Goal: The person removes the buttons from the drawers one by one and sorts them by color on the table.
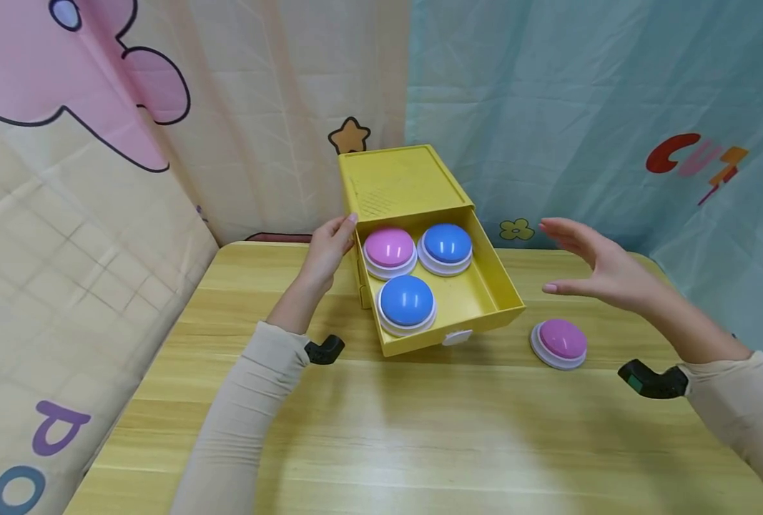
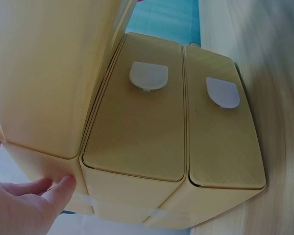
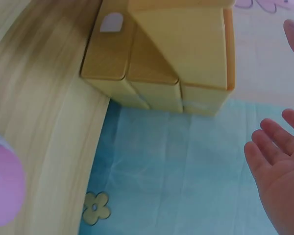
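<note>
A yellow drawer cabinet (image 1: 407,182) stands at the back of the table, its top drawer (image 1: 478,293) pulled out. Inside the drawer lie a pink dome button (image 1: 389,247) and two blue ones, a rear blue button (image 1: 445,244) and a front blue button (image 1: 407,300), all on white bases. My left hand (image 1: 327,250) touches the cabinet's left side near its upper front corner; the left wrist view shows fingertips (image 2: 66,188) against that side. My right hand (image 1: 596,268) hovers with fingers spread, holding nothing. Below it, a loose pink button (image 1: 559,343) sits on the table.
Two shut lower drawers (image 2: 137,122) with white handles sit under the pulled-out one. The wooden table (image 1: 420,436) extends toward me. Printed curtains (image 1: 548,107) hang close behind the cabinet and at both sides.
</note>
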### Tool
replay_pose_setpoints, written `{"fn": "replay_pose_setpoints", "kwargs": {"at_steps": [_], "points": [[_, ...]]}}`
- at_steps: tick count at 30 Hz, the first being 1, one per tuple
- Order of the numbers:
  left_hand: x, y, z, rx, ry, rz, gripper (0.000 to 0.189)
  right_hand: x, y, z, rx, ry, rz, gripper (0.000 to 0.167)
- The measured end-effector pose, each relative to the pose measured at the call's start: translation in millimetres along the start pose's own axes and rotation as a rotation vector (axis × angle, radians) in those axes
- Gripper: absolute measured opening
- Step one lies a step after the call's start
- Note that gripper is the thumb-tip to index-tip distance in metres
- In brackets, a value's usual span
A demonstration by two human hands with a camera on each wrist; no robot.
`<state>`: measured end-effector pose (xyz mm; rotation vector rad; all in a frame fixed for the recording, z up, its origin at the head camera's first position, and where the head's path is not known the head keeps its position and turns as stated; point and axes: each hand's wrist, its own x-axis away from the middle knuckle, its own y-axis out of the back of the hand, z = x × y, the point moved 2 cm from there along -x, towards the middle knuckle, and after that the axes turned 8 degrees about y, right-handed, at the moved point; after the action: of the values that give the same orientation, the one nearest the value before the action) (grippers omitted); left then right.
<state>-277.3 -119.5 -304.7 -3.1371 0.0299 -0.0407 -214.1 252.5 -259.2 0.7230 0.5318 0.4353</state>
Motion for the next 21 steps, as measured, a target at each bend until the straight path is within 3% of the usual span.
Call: {"fn": "replay_pose_setpoints", "kwargs": {"at_steps": [13, 21], "points": [[0.1, -0.4, -0.2, 0.001, 0.012, -0.003, 0.051, -66.2, -37, 47, -0.027, 0.244, 0.246, 0.081], [1.4, 0.2, -0.8, -0.009, 0.003, 0.003, 0.052, -87.2, -65, 65, -0.016, 0.300, 0.388, 0.081]]}}
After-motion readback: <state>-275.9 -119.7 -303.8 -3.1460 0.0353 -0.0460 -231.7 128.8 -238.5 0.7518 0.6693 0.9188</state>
